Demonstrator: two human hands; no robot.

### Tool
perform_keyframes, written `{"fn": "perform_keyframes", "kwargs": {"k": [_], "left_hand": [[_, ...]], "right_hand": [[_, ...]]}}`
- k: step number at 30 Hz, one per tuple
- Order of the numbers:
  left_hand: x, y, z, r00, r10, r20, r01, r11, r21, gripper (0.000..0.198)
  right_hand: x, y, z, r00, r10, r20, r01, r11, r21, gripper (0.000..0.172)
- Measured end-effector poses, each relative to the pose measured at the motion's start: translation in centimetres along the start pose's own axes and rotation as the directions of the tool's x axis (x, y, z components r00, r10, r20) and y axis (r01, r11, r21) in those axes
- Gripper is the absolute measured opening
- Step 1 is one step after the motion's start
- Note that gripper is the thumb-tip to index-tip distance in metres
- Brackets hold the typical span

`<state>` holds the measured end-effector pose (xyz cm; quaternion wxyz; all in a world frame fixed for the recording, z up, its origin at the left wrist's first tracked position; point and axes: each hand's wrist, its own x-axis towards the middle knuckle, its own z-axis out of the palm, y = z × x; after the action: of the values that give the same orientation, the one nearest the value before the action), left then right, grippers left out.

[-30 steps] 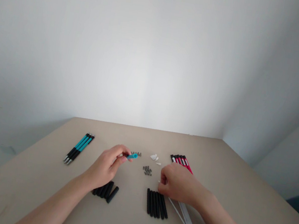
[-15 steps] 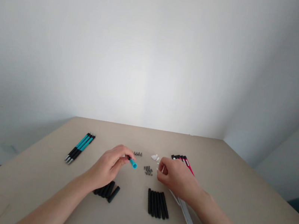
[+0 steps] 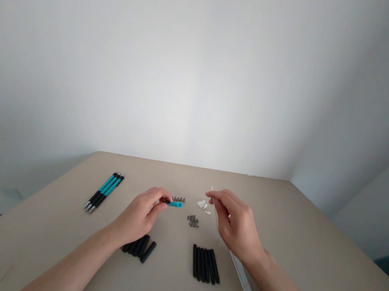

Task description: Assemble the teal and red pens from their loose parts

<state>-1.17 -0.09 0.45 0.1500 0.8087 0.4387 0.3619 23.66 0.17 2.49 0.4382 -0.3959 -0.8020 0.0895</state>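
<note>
My left hand [image 3: 141,216] pinches a short teal pen barrel [image 3: 175,204] with a black end, holding it level above the table, its open end pointing right. My right hand [image 3: 236,223] is closed on a thin white refill [image 3: 215,207], lifted off the table and pointing up and away. Between the hands lie small grey tips [image 3: 178,199], white caps [image 3: 203,205] and dark springs [image 3: 192,221].
On the beige table [image 3: 293,240] lie finished teal-and-black pens [image 3: 103,192] at far left, short black grips [image 3: 141,248] under my left wrist, longer black tubes [image 3: 205,264] in the middle, and more white refills [image 3: 244,284] under my right forearm.
My right hand picked up a white refill from the pile and raised it, moving up and away. My left hand swung the teal barrel back to level.
</note>
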Motion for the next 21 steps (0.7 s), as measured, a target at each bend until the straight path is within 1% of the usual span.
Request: {"fn": "perform_keyframes", "kwargs": {"k": [2,5,7,10,15,17,21], "left_hand": [[0.0,0.0,0.0,1.000,-0.002,-0.001,0.002,1.000,0.007,0.014],[0.1,0.0,0.1,1.000,-0.007,0.008,0.007,1.000,0.012,0.014],[0.1,0.0,0.1,1.000,-0.014,0.017,0.014,1.000,0.014,0.014],[0.1,0.0,0.1,0.999,-0.023,0.029,0.023,0.999,0.025,0.013],[0.1,-0.3,0.3,0.997,-0.073,0.033,0.071,0.997,0.043,0.012],[0.1,-0.4,0.3,0.996,-0.084,0.040,0.083,0.996,0.039,0.013],[0.1,-0.6,0.5,0.997,-0.062,0.039,0.061,0.998,0.034,0.014]], "right_hand": [[-0.1,0.1,0.0,0.999,0.008,-0.038,-0.008,1.000,-0.009,0.025],[-0.1,0.1,0.1,0.995,0.077,-0.062,-0.080,0.995,-0.058,0.019],[-0.1,0.0,0.1,0.991,0.109,-0.080,-0.114,0.991,-0.063,0.017],[0.0,-0.5,-0.1,0.993,0.073,-0.087,-0.076,0.997,-0.032,0.021],[-0.2,-1.0,-0.1,0.998,-0.066,-0.020,0.067,0.995,0.070,0.020],[-0.3,-1.0,0.0,0.997,-0.071,0.008,0.070,0.994,0.086,0.019],[-0.5,-1.0,0.0,0.999,-0.023,0.028,0.021,0.997,0.071,0.018]]}}
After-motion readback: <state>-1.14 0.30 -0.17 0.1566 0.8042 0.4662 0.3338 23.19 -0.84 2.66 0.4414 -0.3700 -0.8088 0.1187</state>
